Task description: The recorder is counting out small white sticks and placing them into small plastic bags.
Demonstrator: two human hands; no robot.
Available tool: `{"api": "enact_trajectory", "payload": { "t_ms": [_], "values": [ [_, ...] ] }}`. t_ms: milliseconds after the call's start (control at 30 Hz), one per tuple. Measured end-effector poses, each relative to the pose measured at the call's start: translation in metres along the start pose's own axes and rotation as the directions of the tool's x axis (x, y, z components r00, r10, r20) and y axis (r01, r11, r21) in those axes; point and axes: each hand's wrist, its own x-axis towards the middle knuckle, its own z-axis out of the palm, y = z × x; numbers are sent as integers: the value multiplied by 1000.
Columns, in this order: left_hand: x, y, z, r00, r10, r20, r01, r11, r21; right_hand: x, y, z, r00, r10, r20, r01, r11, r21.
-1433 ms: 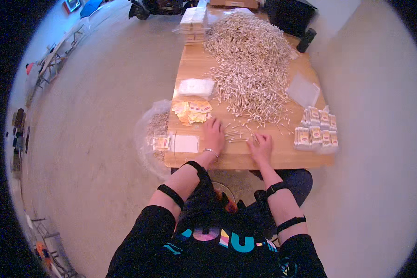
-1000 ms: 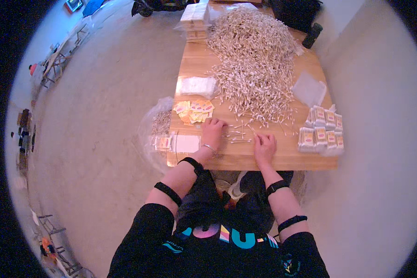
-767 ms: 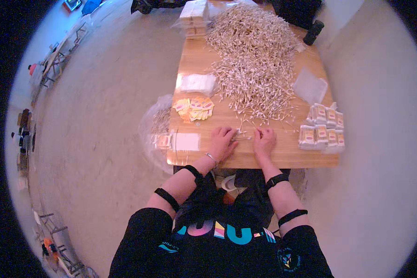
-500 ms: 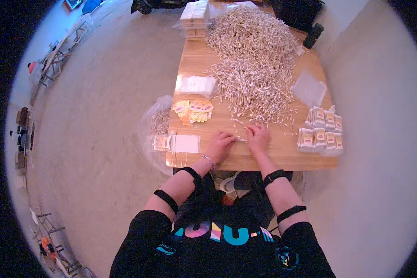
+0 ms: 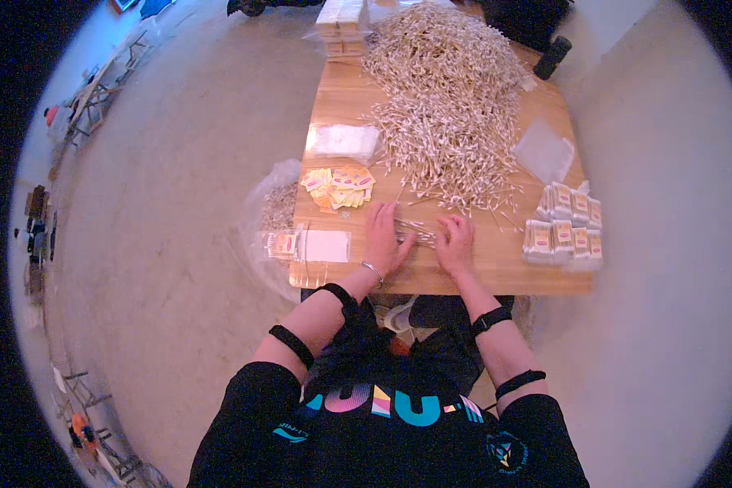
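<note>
A small group of white-tipped cotton swabs (image 5: 416, 232) lies on the table between my hands, pointing roughly from one hand to the other. My left hand (image 5: 387, 242) rests at their left ends, fingers stretched forward and thumb out to the side. At the right ends is my right hand (image 5: 454, 242), its fingers bent down to the tabletop and spread a little. The swabs sit between the two hands rather than inside a grip. Just beyond rises a large heap of loose cotton swabs (image 5: 451, 106).
Yellow printed cards (image 5: 339, 189), a stack of clear bags (image 5: 346, 141) and a white pad (image 5: 327, 246) lie on the left. Several filled swab packs (image 5: 563, 228) stand right, below a clear plastic sheet (image 5: 544, 150). White boxes (image 5: 342, 31) and a dark cylinder (image 5: 552, 57) are farther back.
My left hand has moved forward and its fingers have straightened and parted. My right hand has shifted only slightly. More of the swabs between the hands now show.
</note>
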Motion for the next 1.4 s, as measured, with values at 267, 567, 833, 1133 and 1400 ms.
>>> {"api": "enact_trajectory", "payload": {
  "t_ms": [267, 567, 833, 1133, 1400],
  "values": [
    [0, 3, -6, 936, 295, 191, -310, 949, 53, -2, 16, 6, 988, -26, -153, 22, 999, -27],
    [-9, -2, -5, 979, 122, 161, -106, 989, -104, -23, 22, -22, 999, 30, 45, -23, 989, -149],
    [-5, -2, -14, 953, 178, 244, -159, 983, -96, -16, -18, 33, 990, 136, -26, -120, 935, 334],
    [-8, 2, -21, 949, 123, 291, -162, 980, 115, -7, -4, 18, 981, 185, -56, -150, 910, 387],
    [-15, 33, -7, 897, -58, 439, -149, 894, 423, -16, 7, 8, 994, 96, -61, -80, 969, 234]
  ]
}}
